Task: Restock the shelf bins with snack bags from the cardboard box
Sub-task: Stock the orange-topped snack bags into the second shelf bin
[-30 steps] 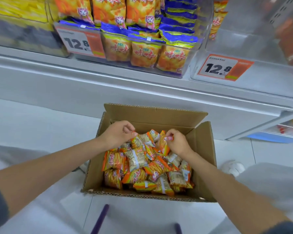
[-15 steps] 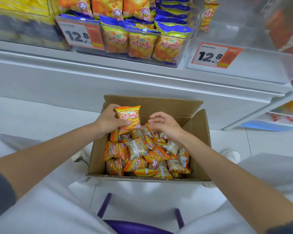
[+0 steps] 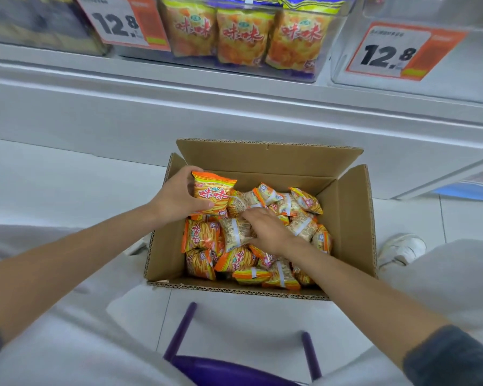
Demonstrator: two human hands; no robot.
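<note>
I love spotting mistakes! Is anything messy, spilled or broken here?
Nothing spilled or broken. The snack bags lie jumbled, but all inside the cardboard box. The left hand holds one bag; the right hand rests on the pile.

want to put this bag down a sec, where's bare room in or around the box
Bare floor lies left of the cardboard box, and a strip runs between its near edge and the purple stool. Inside it is crowded: snack bags cover the bottom, the right hand resting on them.
</note>
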